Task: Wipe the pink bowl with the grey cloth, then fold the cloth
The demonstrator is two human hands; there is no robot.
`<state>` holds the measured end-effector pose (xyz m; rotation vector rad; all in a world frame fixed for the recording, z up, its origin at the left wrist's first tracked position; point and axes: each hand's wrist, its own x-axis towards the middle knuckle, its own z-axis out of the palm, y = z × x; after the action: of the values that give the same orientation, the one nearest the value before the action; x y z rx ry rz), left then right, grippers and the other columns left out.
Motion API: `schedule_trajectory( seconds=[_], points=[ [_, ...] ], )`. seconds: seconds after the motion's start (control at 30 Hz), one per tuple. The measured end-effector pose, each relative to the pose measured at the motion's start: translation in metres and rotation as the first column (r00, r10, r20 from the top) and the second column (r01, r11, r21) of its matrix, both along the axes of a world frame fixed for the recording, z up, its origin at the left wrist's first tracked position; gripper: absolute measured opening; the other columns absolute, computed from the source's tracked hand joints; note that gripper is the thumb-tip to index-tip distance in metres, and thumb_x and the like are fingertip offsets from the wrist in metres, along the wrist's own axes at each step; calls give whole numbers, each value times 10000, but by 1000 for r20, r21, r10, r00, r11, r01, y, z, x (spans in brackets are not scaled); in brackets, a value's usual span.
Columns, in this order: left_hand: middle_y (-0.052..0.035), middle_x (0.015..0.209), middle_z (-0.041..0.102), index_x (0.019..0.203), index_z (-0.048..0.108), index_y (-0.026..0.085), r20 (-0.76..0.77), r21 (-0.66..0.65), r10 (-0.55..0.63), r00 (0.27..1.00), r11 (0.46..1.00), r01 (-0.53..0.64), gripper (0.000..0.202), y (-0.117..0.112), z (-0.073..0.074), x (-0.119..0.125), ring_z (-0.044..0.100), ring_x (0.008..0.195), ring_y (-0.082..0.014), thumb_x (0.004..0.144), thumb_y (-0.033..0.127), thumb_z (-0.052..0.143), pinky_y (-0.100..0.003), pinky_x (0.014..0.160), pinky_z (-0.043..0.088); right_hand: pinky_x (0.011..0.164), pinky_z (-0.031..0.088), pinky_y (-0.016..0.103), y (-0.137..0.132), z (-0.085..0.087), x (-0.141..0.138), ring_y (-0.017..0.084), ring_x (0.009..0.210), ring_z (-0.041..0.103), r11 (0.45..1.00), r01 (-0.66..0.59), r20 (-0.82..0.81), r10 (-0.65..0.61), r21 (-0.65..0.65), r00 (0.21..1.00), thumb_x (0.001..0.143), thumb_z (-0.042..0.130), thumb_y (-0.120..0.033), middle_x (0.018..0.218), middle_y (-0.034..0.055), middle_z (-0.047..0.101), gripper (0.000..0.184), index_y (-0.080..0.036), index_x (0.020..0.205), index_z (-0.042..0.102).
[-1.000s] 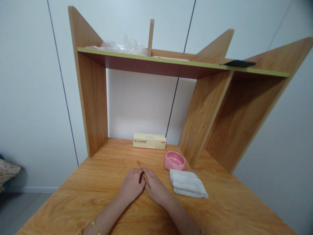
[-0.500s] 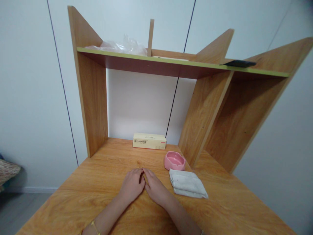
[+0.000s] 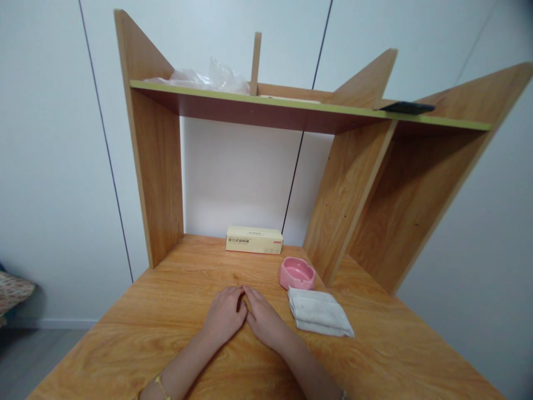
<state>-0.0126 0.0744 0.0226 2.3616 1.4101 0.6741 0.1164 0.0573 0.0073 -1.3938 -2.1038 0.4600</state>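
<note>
Bracelet (image 3: 160,383): sits on the left wrist, nearest the desk's front edge; risks scraping the wood if dragged.
Left hand (image 3: 225,316): lies flat, palm down on the desk (image 3: 166,300), fingers stretched out, gripping nothing; meets the right hand at the fingertips.
Right hand (image 3: 262,321): lies flat likewise, spread and empty.
Cloth (image 3: 320,319): white, folded, just right of the right hand and not touching it; nearest thing to either hand. Judged prone to unfolding under a one-corner pinch, given loose layers with nothing to bind them.
Dish (image 3: 296,273): pink, ahead and right of the right hand, at the cloth's far edge; touching or only near, cannot tell. Judged the main hazard: looks hard and probably brittle, so open to a chip from a knuckle knock, or from a shove against the panel by a tugged cloth.
Box (image 3: 254,240): long, pale, straight ahead of both hands, well apart, against the back wall. Low risk; probably light, so easily skewed by a careless reach.
Panel (image 3: 345,194): wooden upright just beyond the dish, ahead and right; leaves tight room for fingers there.
Shelf (image 3: 291,108): high above both hands.
Bag (image 3: 208,79): clear plastic, up and left on the shelf; no likely trouble.
Black thing (image 3: 407,108): flat, up and right, at the shelf's front edge; could slip off under a jolt to the desk.
</note>
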Motion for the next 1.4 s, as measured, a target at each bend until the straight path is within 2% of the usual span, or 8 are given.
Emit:
schedule_trajectory(
  seconds=[0.63,0.83,1.1,1.27,1.4],
  points=[
    [-98,1129,592,1092,568,123,-5,-2,-6,1000,1000,6,381,1,-1,0,519,1051,-199,755,146,393,-307,932,347,1043,270,330,0,-1,-1,167,1222,355,1000,4,-12,-4,-4,1000,779,361,-108,1303,138,432,502,-80,1279,380],
    [-98,1118,597,1092,569,128,-3,-12,4,1000,1000,-4,381,0,0,0,520,1049,-202,753,151,395,-311,930,349,1049,262,320,1,-2,0,172,1233,340,1000,10,20,-9,-20,1000,779,356,-114,1292,164,437,509,-29,1281,368],
    [-96,1120,595,1094,562,125,-5,-11,2,1000,1000,-2,378,-1,1,0,520,1051,-202,757,146,391,-307,935,344,1047,266,345,0,-2,0,165,1229,350,1000,13,-7,-13,-11,1000,770,366,-99,1307,118,433,517,-117,1287,377],
    [-91,1117,597,1086,564,127,-10,-9,1,1000,1000,-1,366,-1,2,0,524,1043,-203,763,147,393,-304,929,351,1049,265,340,0,0,0,177,1232,344,1000,9,16,-8,-15,1000,781,356,-108,1299,158,433,505,-51,1282,370],
    [-100,1120,595,1082,568,119,-14,-2,1,1000,1000,-1,365,-2,2,0,522,1047,-205,765,146,390,-307,926,352,1053,256,336,-1,2,0,167,1233,345,1000,10,20,-10,-25,1000,775,354,-101,1300,142,437,512,-71,1287,369]
  ],
)
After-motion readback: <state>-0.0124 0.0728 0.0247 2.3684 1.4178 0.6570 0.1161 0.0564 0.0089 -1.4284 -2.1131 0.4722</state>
